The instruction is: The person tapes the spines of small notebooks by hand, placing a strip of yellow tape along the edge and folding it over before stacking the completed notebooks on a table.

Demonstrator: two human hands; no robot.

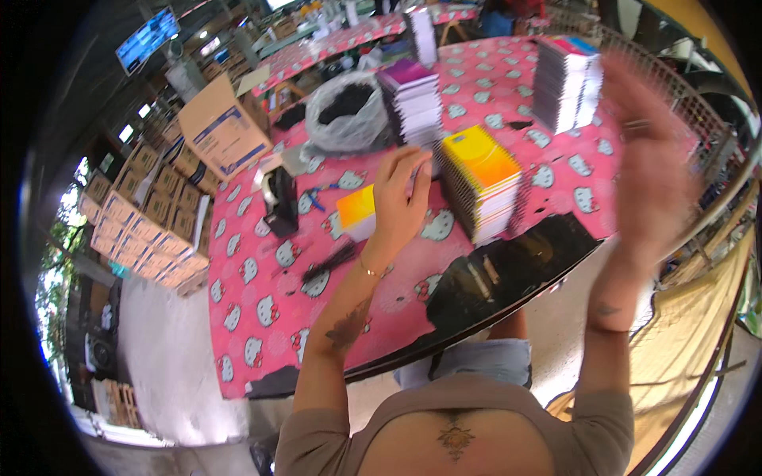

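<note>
My left hand (401, 194) is over the table with its fingers curled toward the thumb. Whatever they hold, if anything, is hidden. Just behind this hand lies a low yellow-orange notebook pile (357, 213), partly covered by it. To its right stands a tall stack of spiral notebooks (482, 163) with yellow-orange covers. My right hand (655, 178) is raised at the right, past the table edge, and smeared by motion, so its fingers cannot be read. A notebook stack with a blue and red top (567, 87) stands nearest to it, and a purple-topped stack (411, 95) farther back.
A pink patterned cloth (262, 317) covers the table, torn to black at the front edge. On it are a tape dispenser (279, 202), blue pliers (317, 196), black wire pieces (329, 260) and a plastic bag of black bits (347, 115). Cardboard boxes (151, 214) stand left; a railing (675, 87) runs right.
</note>
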